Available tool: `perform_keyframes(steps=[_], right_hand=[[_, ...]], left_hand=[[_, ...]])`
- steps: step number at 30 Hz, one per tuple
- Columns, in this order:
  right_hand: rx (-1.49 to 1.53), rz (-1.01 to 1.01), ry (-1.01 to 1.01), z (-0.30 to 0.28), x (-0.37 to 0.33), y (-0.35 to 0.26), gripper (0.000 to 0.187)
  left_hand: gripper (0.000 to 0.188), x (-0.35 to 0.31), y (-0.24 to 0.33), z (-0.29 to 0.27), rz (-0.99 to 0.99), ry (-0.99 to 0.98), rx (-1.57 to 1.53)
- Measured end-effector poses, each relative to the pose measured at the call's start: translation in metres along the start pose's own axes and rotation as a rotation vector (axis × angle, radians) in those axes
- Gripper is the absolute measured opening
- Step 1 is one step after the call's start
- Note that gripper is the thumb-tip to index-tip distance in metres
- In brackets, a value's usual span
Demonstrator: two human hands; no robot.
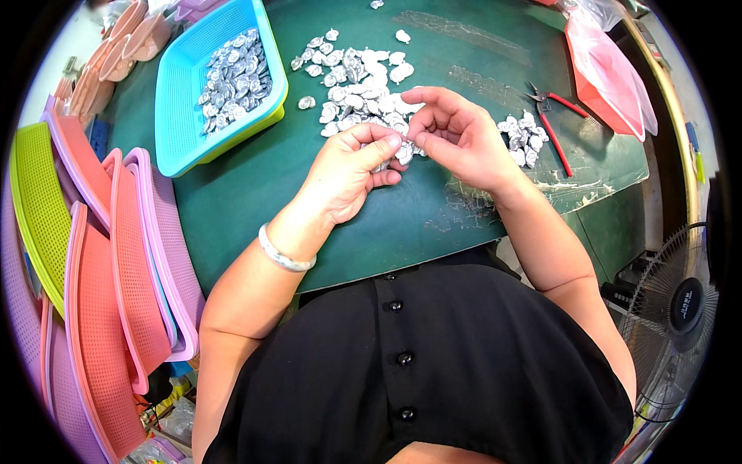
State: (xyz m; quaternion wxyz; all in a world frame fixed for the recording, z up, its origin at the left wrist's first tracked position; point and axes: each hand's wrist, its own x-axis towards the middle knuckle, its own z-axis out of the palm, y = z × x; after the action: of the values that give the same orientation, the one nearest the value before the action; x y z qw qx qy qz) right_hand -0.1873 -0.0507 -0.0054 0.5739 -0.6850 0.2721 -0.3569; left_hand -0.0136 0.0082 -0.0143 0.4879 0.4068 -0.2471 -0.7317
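Note:
My left hand [344, 170] is closed, thumb and forefinger pinched at a small silver metal piece [404, 151] mostly covered by the fingers. Close against it, my right hand [460, 143] pinches with thumb and forefinger; what lies between those fingertips is too small to make out. Just beyond both hands spreads a loose pile of small silver metal pieces [355, 97], rounded and flower-like. To the right lies a smaller heap of silver pieces [523, 138]. Beside that heap rest red-handled cutting pliers [550, 116], their handles spread apart.
A blue basket [174, 116] holding many silver pieces stands on the green table [371, 240] at left. Stacked pink, purple and green baskets [100, 309] crowd the left side. A pink container [599, 73] sits at far right; a fan [672, 317] stands lower right.

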Motion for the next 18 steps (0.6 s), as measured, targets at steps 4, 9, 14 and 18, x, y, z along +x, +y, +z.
perform_keyframes(steps=[4,9,14,18], right_hand=[[0.055,0.096,-0.038,0.0015,0.0004,-0.0033,0.04],[0.122,0.146,-0.039,0.0015,0.0006,-0.0031,0.042],[0.116,0.174,-0.036,0.0016,0.0003,-0.0032,0.042],[0.138,0.191,-0.042,0.0008,-0.0001,-0.0056,0.042]], left_hand=[[0.011,-0.0014,-0.0025,0.0036,0.034,0.016,0.036],[0.008,-0.0007,-0.0034,0.0053,0.083,0.019,0.073],[0.005,-0.0011,-0.0054,0.0045,0.131,0.012,0.09],[0.007,-0.0006,-0.0039,0.0043,0.103,0.006,0.077]])
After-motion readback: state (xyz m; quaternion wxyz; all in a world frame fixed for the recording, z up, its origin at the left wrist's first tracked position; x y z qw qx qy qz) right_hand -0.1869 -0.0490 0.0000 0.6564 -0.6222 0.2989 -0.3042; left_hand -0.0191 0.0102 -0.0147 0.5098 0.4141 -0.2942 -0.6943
